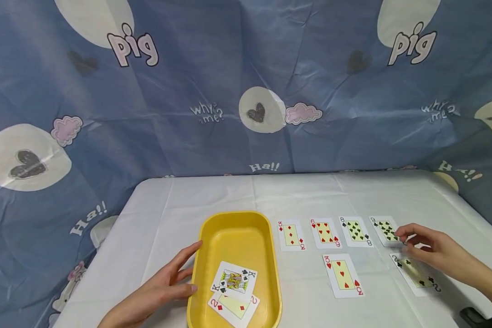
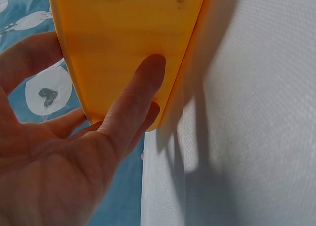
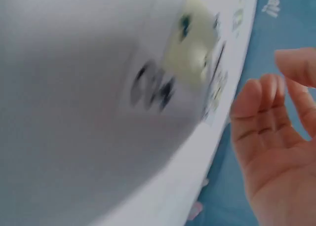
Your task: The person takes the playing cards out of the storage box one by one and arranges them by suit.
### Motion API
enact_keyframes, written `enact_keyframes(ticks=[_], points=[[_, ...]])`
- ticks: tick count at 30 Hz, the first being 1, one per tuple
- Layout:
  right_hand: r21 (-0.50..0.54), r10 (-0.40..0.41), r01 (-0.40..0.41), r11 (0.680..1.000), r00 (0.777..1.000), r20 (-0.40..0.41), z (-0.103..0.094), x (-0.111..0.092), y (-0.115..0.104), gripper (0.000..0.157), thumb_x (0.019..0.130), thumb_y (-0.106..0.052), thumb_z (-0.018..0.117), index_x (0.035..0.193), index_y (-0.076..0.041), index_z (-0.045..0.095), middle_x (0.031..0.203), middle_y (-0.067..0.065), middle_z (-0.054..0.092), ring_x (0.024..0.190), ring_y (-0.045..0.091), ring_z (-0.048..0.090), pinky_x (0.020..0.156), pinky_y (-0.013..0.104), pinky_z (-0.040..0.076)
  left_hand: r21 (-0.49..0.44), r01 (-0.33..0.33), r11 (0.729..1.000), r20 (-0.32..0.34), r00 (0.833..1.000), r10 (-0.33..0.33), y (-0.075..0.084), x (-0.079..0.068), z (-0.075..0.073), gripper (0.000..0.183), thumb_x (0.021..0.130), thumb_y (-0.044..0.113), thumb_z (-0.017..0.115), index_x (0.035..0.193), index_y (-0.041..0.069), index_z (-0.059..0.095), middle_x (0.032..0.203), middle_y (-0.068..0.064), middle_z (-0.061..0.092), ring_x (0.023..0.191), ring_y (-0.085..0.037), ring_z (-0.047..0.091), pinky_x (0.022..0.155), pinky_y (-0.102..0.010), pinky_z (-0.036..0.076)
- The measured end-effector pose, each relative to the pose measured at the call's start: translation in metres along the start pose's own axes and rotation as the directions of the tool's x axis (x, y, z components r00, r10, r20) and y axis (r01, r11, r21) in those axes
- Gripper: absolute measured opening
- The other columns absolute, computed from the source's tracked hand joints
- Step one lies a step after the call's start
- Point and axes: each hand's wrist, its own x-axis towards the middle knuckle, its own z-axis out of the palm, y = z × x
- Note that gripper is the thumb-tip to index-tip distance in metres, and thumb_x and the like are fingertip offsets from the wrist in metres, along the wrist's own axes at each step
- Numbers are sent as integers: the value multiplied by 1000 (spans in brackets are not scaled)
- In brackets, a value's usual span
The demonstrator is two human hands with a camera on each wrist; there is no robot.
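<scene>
My left hand (image 1: 157,289) touches the left side of a yellow tray (image 1: 275,273). The left wrist view shows the thumb (image 2: 133,97) extended against the tray's outer wall and other fingertips at its edge. Inside the tray, a king of spades (image 1: 233,280) overlaps a two of diamonds (image 1: 239,312). My right hand (image 1: 438,255) hovers with loosely bent fingers at the right edge of a black nine card (image 1: 385,230). Just below lies a two of clubs (image 1: 416,275), partly shaded by that hand. In the right wrist view nothing shows between the right fingers.
A three of diamonds (image 1: 291,235), a six of hearts (image 1: 325,233) and a black eight (image 1: 355,231) lie in a row right of the tray. Below them is a three of hearts (image 1: 343,275). Behind the white-covered table (image 1: 197,193) hangs a blue printed cloth (image 1: 213,59).
</scene>
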Motion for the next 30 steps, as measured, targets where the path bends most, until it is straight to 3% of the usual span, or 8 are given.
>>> enact_keyframes(ticks=[7, 13, 21, 30], points=[[116, -64, 60, 991, 997, 34, 17, 23, -33, 30, 93, 7, 62, 122, 0, 59, 110, 9, 62, 92, 15, 62, 74, 22, 51, 10, 5, 1000, -9, 1000, -5, 2, -1, 1, 75, 99, 21, 60, 158, 29, 15, 160, -19, 20, 134, -34, 42, 96, -46, 48], [167, -87, 76, 983, 995, 55, 33, 46, -62, 35, 93, 2, 64, 127, -7, 58, 106, 12, 62, 94, 16, 61, 77, 23, 51, -15, -8, 1000, 3, 1000, 8, 2, -2, 1, 78, 98, 16, 61, 159, 28, 13, 159, -20, 22, 132, -33, 45, 94, -45, 49], [211, -146, 125, 970, 985, 90, 48, 75, -97, 37, 94, -1, 64, 127, -17, 58, 104, 2, 64, 96, 19, 62, 81, 26, 51, -58, -6, 998, -8, 1000, 6, 2, -2, 2, 81, 96, 13, 63, 159, 25, 13, 155, -23, 30, 125, -33, 53, 90, -47, 52], [263, -198, 142, 954, 959, 201, 74, 102, -130, 31, 97, -11, 64, 125, -21, 59, 108, 0, 64, 94, 17, 61, 81, 30, 52, -47, -14, 999, -11, 1000, 13, 0, -1, 2, 80, 96, 13, 63, 159, 25, 13, 156, -22, 28, 126, -33, 51, 90, -46, 52]])
